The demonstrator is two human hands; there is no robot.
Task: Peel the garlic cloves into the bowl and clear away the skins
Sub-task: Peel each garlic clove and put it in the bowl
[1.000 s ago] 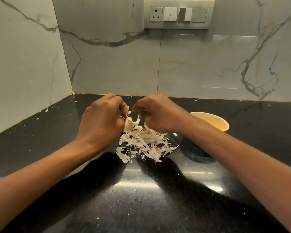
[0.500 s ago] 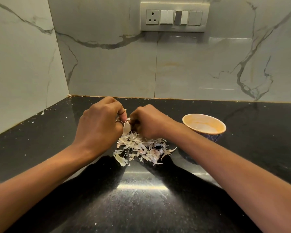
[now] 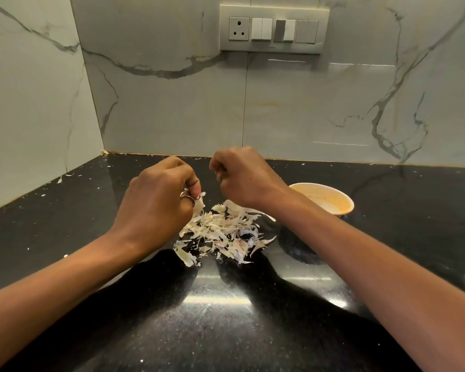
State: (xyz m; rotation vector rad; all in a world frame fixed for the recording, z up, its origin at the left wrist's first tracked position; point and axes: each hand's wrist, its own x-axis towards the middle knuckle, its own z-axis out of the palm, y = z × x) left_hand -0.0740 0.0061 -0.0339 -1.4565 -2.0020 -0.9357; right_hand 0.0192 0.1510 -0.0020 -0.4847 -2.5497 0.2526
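Note:
My left hand (image 3: 156, 202), a ring on one finger, pinches a garlic clove (image 3: 199, 205) whose pale papery skin hangs below the fingertips. My right hand (image 3: 243, 178) is a hand's width to the right, with its fingers curled and tips pressed together. Whatever is between those fingertips is hidden. Both hands hover just above a loose pile of garlic skins (image 3: 222, 233) on the black counter (image 3: 226, 318). A small orange bowl (image 3: 345, 201) stands to the right of the pile, partly behind my right wrist. Its contents do not show.
Marble-patterned walls close the counter at the back and on the left, forming a corner. A socket and switch plate (image 3: 274, 29) is on the back wall. Tiny skin flakes (image 3: 65, 255) dot the counter on the left.
My hands were touching at one clove over the pile. They have pulled apart, the right one moving up and to the right, and the left keeps the clove.

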